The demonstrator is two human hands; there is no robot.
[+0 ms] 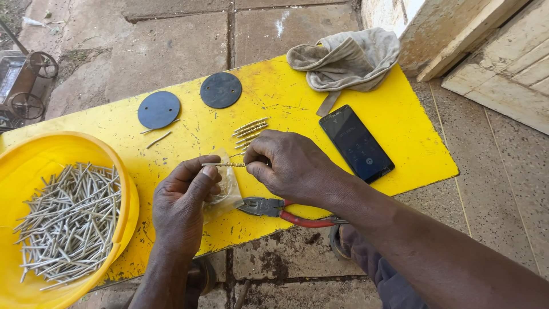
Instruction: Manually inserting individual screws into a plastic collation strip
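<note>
Head view — both hands' fingers pinch one thin, ridged brass-coloured rod.

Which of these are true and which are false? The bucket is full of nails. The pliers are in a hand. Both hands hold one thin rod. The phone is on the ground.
1. The yellow bucket holds many nails. True.
2. The pliers are in a hand. False: they lie on the yellow table.
3. The left hand and right hand hold one thin rod. True.
4. The phone is on the ground. False: it lies on the table.
</note>
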